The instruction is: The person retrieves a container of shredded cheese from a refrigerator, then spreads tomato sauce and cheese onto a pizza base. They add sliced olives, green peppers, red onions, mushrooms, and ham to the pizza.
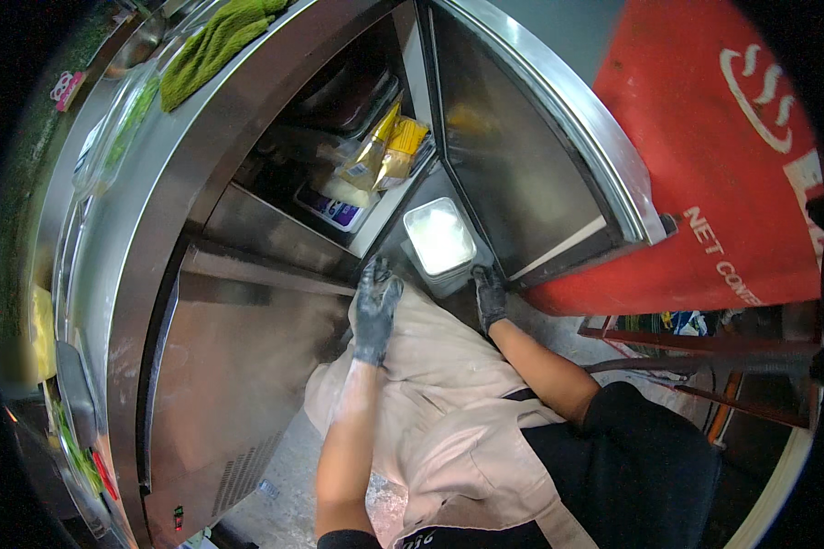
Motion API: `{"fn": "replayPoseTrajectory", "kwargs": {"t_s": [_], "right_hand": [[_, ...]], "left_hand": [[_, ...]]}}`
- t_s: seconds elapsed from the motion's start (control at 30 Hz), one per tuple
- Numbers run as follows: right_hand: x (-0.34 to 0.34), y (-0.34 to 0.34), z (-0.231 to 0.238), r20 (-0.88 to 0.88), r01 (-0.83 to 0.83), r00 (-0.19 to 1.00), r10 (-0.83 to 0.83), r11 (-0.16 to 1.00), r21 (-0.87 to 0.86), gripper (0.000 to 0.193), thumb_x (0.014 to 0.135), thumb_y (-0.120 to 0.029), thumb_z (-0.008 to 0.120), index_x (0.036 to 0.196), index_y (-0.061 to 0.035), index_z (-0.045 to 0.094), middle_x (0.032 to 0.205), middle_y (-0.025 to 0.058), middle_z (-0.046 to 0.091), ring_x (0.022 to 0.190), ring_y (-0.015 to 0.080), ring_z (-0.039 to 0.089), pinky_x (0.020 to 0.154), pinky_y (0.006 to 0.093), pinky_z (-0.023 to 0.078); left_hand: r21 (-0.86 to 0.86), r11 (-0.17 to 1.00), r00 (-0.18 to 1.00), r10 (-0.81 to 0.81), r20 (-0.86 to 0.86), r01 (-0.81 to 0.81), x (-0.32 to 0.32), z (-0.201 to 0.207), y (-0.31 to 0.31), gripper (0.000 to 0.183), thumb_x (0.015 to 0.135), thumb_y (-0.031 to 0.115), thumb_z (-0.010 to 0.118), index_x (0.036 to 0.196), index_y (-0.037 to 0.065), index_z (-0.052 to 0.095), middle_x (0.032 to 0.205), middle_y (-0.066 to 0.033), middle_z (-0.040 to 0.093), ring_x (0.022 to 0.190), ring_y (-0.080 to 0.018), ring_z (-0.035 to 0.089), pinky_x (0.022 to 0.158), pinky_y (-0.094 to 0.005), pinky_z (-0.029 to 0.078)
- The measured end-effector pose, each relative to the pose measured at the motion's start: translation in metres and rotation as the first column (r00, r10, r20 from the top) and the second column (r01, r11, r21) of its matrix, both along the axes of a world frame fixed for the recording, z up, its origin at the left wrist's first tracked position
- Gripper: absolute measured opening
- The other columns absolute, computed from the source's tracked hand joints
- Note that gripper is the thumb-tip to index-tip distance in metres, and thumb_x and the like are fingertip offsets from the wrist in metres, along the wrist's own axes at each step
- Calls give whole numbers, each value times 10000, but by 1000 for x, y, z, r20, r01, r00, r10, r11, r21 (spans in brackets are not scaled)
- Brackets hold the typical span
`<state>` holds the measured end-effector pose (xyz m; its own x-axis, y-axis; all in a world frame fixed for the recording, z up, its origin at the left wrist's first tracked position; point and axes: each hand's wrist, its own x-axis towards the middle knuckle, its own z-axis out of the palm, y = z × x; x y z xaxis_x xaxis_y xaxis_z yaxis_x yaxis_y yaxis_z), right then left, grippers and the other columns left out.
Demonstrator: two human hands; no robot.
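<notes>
A clear rectangular tub with a whitish lid or contents is in front of the open refrigerator, beside the lower end of its door. My right hand, in a dark grey glove, is at the tub's near right corner with fingers stretched toward it; whether they touch is unclear. Left of the tub and apart from it, my left hand, gloved alike, is open with nothing in it. Inside the refrigerator compartment, yellow and gold packets lie above a white and purple tub.
The steel refrigerator door is swung open to the right, next to a large red panel. A green cloth lies on the steel counter at left. My beige apron covers my lap. A reddish metal rack stands at right.
</notes>
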<state>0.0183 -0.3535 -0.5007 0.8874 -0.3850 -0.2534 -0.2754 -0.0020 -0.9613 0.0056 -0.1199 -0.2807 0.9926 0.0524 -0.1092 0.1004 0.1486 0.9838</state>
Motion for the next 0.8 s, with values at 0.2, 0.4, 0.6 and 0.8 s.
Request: {"fn": "replayPoseTrajectory", "kwargs": {"t_s": [0.2, 0.4, 0.6, 0.8], "right_hand": [[73, -7, -17, -62, 90, 996, -68, 842, 531, 517, 1037, -412, 567, 1360, -10, 604, 1329, 123, 632, 1205, 247, 568, 1034, 367, 447], [92, -8, -2, -209, -9, 967, 148, 835, 550, 443, 1058, -347, 524, 1343, -24, 628, 1234, 81, 682, 1098, 214, 635, 955, 343, 505], [77, -10, 21, -252, -126, 934, 254, 893, 432, 390, 1069, -266, 483, 1339, -27, 631, 1245, 89, 688, 1086, 195, 656, 937, 327, 520], [78, -16, 7, -206, -285, 904, 375, 886, 364, 340, 1066, -216, 484, 1285, -12, 647, 1164, 94, 697, 1000, 188, 658, 854, 322, 541]], "left_hand": [[-468, 867, 928, -18, -371, -170, 65, -103, -50, 814, 1030, 616, 428, 1636, 124, 194, 1694, -25, 207, 1544, -222, 180, 1250, -362, 141], [-532, 819, 921, -11, -390, -215, 85, -150, -73, 719, 1022, 659, 423, 1519, 140, 462, 1498, -25, 525, 1323, -214, 524, 1103, -376, 441], [-557, 777, 875, -16, -484, -294, 82, -186, -68, 673, 1052, 610, 403, 1512, 124, 471, 1478, -31, 546, 1299, -206, 548, 1096, -350, 449], [-493, 817, 850, -5, -527, -301, 84, -197, -71, 663, 1070, 580, 383, 1537, 113, 436, 1500, -33, 520, 1332, -186, 518, 1110, -325, 425]]}}
